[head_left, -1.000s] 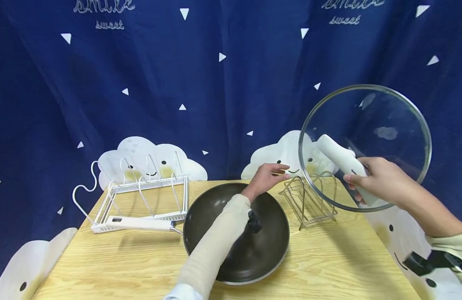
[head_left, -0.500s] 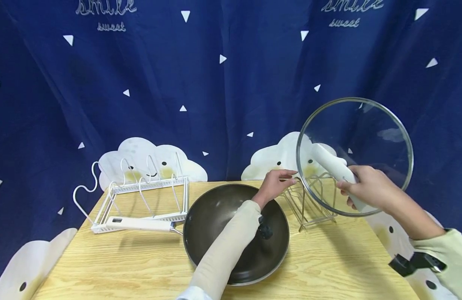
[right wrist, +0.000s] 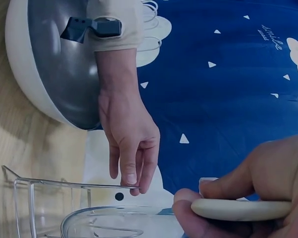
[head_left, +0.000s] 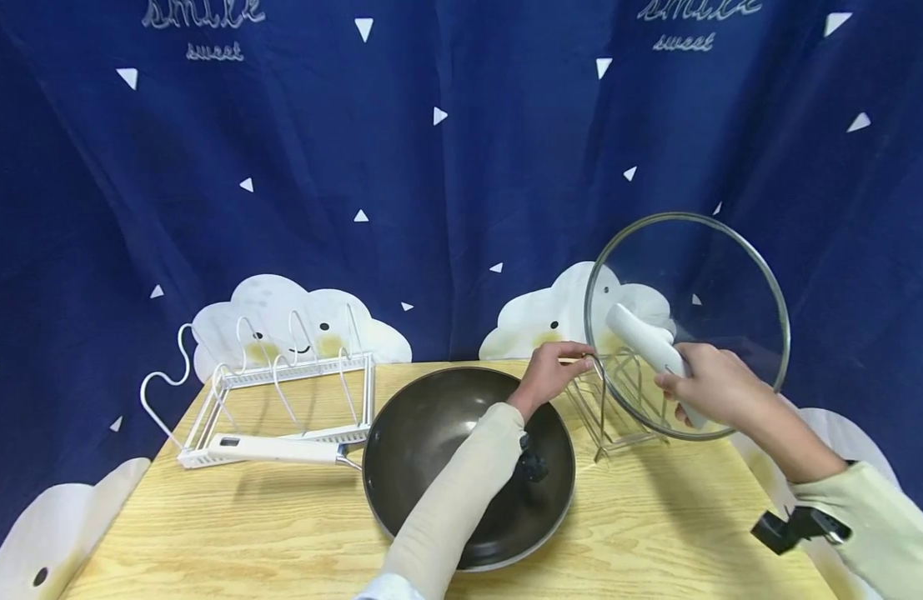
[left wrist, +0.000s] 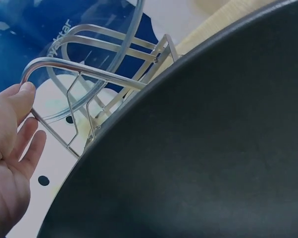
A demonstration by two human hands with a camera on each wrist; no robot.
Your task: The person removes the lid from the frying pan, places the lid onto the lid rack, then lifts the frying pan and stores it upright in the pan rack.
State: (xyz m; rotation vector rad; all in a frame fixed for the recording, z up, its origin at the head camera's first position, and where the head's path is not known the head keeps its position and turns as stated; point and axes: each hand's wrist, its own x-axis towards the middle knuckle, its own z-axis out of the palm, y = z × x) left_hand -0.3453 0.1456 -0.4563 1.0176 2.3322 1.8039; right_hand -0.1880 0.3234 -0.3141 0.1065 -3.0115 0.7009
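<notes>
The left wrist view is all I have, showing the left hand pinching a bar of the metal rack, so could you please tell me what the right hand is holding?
Observer: The right hand grips the white lid handle of the glass lid.
Operator: Thank you; my view shows only part of the pan, so would you kindly say which way its handle points?
Observer: In the head view, the pan handle points left, passing in front of a white rack.

home-like kitchen setup: wok (head_left: 423, 442), glass lid (head_left: 701, 292), wooden table (head_left: 243, 533), cloud-print curtain (head_left: 401, 158).
</notes>
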